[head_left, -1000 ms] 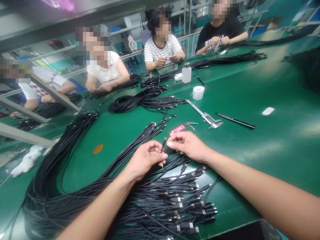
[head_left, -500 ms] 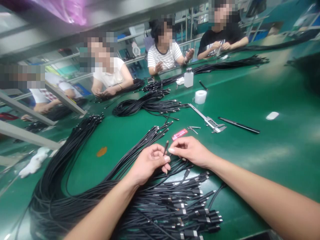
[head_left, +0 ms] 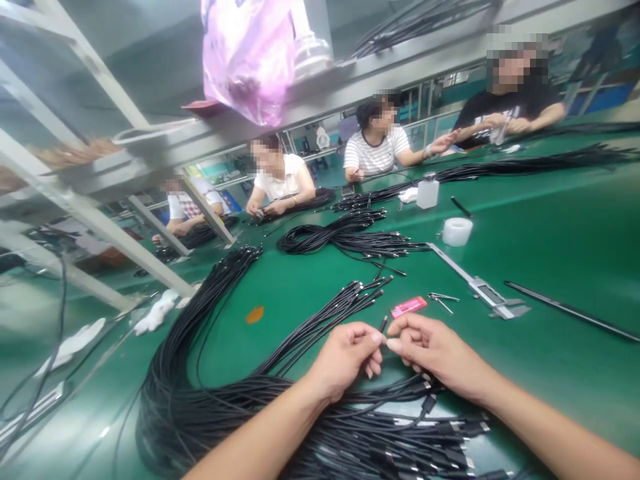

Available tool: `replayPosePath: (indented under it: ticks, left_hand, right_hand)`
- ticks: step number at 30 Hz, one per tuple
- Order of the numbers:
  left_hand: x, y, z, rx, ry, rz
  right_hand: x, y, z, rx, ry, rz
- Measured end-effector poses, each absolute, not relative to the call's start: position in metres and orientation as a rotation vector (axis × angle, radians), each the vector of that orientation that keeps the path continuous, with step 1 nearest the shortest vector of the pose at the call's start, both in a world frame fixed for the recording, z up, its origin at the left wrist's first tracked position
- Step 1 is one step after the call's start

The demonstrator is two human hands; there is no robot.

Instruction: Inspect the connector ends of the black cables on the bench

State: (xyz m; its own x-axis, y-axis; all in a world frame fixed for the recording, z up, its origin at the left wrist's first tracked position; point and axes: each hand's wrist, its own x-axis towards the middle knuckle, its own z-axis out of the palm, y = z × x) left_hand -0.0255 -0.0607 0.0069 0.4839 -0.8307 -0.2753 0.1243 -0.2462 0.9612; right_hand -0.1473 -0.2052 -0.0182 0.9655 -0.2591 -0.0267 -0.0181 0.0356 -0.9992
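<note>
My left hand (head_left: pixel 353 357) is closed in a pinch on a black cable, whose end (head_left: pixel 383 324) points up past the thumb. Close beside it, my right hand (head_left: pixel 425 343) is pinched too, its fingertips almost touching the left ones. What those right fingers hold, if anything, is too small to make out. Beneath both hands spreads a thick bundle of black cables (head_left: pixel 210 393), curving round on the left. Its plugs (head_left: pixel 450 427) with metal tips lie toward the lower right. Just beyond my fingers is a small pink-red packet (head_left: pixel 409 307).
On the green table (head_left: pixel 565 267) lie a digital caliper (head_left: pixel 473 280), a long dark tool (head_left: pixel 575 310), small metal pins (head_left: pixel 443 300) and a white tape roll (head_left: pixel 457 231). A white bottle (head_left: pixel 427 192) and another cable bundle (head_left: pixel 320 237) are farther back. Several people sit opposite. Left is a metal frame (head_left: pixel 100 227).
The view has swung left and up, so the table things appear farther right and lower. My right fingertips have come closer to the cable end, which stays in my left hand.
</note>
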Motion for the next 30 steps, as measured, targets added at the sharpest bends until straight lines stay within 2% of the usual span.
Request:
replayPosePath:
  ticks: [23, 30]
  left_hand:
    - [-0.036, -0.056, 0.01, 1.807, -0.836, -0.895]
    - [-0.033, -0.053, 0.018, 2.102, -1.277, -0.626]
  right_hand:
    - [-0.147, -0.204, -0.026, -1.715, 0.354, -0.243]
    - [-0.148, -0.205, -0.025, -1.793, 0.355, -0.26]
